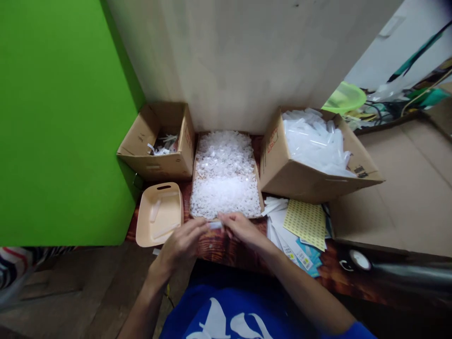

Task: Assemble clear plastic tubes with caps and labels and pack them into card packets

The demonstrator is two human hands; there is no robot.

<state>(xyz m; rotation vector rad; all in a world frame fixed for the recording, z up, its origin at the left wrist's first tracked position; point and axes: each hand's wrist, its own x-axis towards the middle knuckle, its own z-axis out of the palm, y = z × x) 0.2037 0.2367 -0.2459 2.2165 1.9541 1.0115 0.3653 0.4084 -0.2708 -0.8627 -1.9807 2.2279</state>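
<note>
A short translucent plastic tube point(215, 225) lies crosswise between my two hands, just in front of the shallow cardboard tray point(262, 200). My left hand point(185, 240) has its fingers closed on the tube's left end. At the other end my right hand point(240, 229) pinches it between thumb and fingers; the fingertips are partly hidden. Many small clear plastic pieces point(226, 188) fill the tray, too small to make out singly. To the left, a cream plastic basket point(141, 221) holds a few translucent tubes point(166, 230).
An open cardboard box point(151, 165) with scraps stands back left. Another box point(303, 183), heaped with clear tubes point(314, 141), stands back right. Yellow sticker sheets point(305, 221) and paper cards point(282, 235) lie right of my right hand. A green panel point(63, 122) borders the left.
</note>
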